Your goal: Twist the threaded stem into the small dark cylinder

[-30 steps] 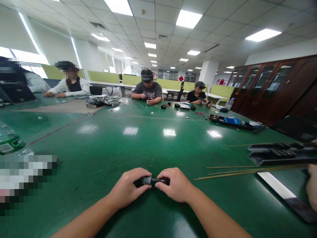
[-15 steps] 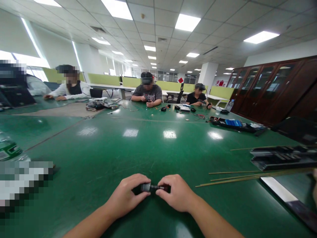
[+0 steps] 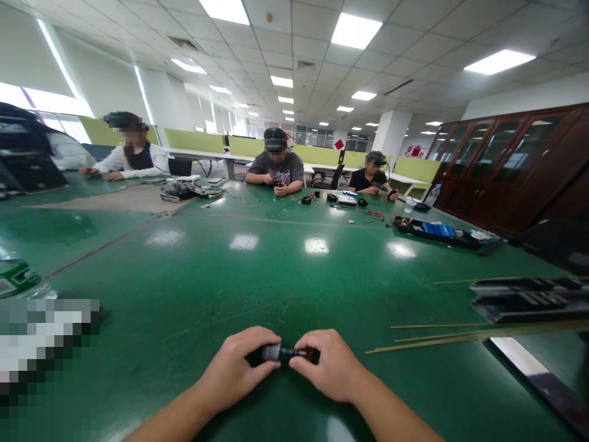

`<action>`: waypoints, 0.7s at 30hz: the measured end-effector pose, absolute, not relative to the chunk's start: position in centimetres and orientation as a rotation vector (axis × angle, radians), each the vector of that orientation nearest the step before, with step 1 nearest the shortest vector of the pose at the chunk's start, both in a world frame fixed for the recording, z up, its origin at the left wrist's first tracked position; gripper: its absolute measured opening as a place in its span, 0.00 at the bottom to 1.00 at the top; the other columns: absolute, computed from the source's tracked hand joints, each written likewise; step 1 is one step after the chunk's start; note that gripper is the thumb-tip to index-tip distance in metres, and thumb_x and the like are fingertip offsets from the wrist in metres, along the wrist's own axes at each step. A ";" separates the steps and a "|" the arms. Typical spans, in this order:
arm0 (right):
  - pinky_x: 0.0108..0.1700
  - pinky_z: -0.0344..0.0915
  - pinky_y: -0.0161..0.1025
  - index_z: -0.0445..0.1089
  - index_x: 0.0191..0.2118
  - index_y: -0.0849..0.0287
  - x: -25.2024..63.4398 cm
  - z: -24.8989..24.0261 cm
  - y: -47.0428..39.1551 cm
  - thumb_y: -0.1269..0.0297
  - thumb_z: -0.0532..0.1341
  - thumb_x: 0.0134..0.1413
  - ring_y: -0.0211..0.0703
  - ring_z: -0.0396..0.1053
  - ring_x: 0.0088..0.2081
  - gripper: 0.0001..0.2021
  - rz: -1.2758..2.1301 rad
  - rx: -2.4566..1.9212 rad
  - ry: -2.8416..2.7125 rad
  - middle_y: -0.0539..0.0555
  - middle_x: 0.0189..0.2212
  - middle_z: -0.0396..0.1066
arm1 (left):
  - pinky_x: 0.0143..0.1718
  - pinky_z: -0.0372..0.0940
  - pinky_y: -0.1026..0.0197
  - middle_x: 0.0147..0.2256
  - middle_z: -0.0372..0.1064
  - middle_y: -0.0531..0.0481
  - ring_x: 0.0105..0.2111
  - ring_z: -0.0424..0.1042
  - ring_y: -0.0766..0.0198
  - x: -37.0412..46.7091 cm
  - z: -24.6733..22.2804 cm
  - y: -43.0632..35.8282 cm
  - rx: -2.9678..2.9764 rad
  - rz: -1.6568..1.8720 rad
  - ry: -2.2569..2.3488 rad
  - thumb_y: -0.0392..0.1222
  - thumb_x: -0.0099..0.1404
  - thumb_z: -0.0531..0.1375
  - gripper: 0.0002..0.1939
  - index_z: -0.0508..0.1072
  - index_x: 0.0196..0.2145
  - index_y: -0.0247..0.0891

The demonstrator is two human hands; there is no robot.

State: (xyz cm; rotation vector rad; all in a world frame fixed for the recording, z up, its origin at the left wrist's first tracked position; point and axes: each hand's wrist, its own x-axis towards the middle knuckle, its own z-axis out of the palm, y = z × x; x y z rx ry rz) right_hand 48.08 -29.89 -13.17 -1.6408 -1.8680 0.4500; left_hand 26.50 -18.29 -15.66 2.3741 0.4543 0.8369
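Part [image 3: 272, 352] lies between the 2 hands, low in the middle of the view, just above the table or touching it; which, I cannot tell. It is small and dark, with a grey block at the left end and a thin ribbed shaft at the right.

Left hand [image 3: 237, 368] is clamped on the block, thumb on the near side and fingers on the far side. Right hand [image 3: 331, 368] is closed round the shaft, thumb and forefinger meeting near its tip, with a dark reddish bit showing inside the curl of the fingers. The 2 hands are near each other but apart.

Under them is a glossy green table [image 3: 207, 276]. To the right lie several thin tan rods [image 3: 414, 345], with black rails [image 3: 534, 301] just beyond and a dark slab [image 3: 519, 357] with a bright sheen on the near side. To the left stands a bottle [image 3: 21, 279] with a green label; nearer is a flat item [image 3: 41, 344], blurred into squares.

Farther off, a long tray [image 3: 426, 231] holds a blue pack [image 3: 439, 229] on the right, and a heap of parts [image 3: 186, 189] sits on the left. At the far side are 3 people: 1 in white sleeves [image 3: 154, 161] at left, 1 in a grey shirt [image 3: 292, 167] in the middle and 1 in a black shirt [image 3: 359, 179] at right. Behind, at right, is a brown cabinet [image 3: 501, 166].
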 end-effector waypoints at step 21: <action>0.37 0.62 0.35 0.77 0.35 0.56 48.3 -13.0 -29.8 0.62 0.64 0.58 0.40 0.70 0.30 0.05 0.466 -1.643 -1.813 0.49 0.28 0.75 | 0.47 0.71 0.57 0.42 0.76 0.47 0.43 0.75 0.58 25.8 -15.7 -17.9 2.350 0.835 0.541 0.38 0.61 0.66 0.15 0.75 0.46 0.43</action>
